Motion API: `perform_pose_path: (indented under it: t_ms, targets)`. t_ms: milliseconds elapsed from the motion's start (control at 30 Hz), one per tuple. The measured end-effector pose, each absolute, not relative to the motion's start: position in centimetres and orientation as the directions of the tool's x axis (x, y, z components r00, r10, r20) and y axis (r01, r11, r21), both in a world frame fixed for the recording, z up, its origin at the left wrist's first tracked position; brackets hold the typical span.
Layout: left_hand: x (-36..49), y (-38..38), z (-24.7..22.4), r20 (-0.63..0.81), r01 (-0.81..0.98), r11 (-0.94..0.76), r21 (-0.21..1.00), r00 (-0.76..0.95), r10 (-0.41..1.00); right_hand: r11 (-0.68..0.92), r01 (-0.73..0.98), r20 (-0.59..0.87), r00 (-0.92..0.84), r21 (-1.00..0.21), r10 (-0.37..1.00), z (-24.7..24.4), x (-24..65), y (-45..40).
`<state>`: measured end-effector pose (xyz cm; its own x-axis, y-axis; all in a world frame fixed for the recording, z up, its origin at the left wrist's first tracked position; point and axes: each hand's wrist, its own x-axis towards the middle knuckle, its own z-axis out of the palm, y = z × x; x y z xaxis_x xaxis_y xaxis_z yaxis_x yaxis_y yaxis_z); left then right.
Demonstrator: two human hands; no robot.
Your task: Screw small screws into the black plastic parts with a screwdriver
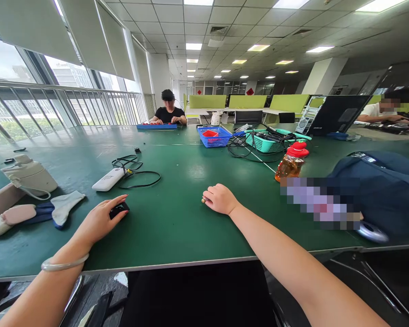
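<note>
A wide green counter (pixel 177 227) fills the view, running far back to where a person in a black top (pixel 168 113) sits over a flat blue tray (pixel 157 126). At the right edge lies a dark blue bag (pixel 385 190), and behind it a black laptop (pixel 334 116) stands open. Toward the middle back sit a teal basket (pixel 269 144) tangled with black cables and, just left of it, a blue basket (pixel 214 137) with something red inside. An amber bottle with a red cap (pixel 291 162) stands near the bag. On the left are a cream flask (pixel 29 176), pink pouches (pixel 7 206) and a white cloth (pixel 66 204), with a white power bank (pixel 109 179) and its looped black cable (pixel 136 175) lying further in. The left hand (pixel 100 218), a pale bangle (pixel 63 265) on its wrist, rests flat on the counter with fingers loosely laid over a small black object (pixel 119 210), touching it rather than clasping it. The right hand (pixel 220 199), well apart from the left, lies curled into a closed grip on a tiny tan-tipped piece (pixel 203 200) that just peeks out at the thumb side; what it is cannot be told.
</note>
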<state>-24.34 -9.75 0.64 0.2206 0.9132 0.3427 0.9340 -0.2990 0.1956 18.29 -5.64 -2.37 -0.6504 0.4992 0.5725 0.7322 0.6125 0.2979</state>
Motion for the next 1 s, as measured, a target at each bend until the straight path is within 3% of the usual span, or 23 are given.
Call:
perform_pose_path:
  t_ms: [367, 800, 1000]
  targets:
    - [-24.42, -9.65, 1.01, 0.284, 0.958, -0.239, 0.158, 0.188, 0.940, 0.615, 0.729, 0.557, -0.657, 0.299, 0.508, -2.28, 18.48, -5.73]
    - [-24.19, -9.55, 1.07, 0.322, 0.983, -0.135, 0.125, 0.089, 0.943, 0.614, 0.729, 0.568, -0.656, 0.303, 0.498, -2.35, 18.52, -5.59]
    - [-24.51, -9.64, 1.18, 0.322, 0.980, -0.115, 0.161, 0.058, 0.945, 0.612, 0.730, 0.574, -0.654, 0.305, 0.493, -2.33, 18.53, -5.75]
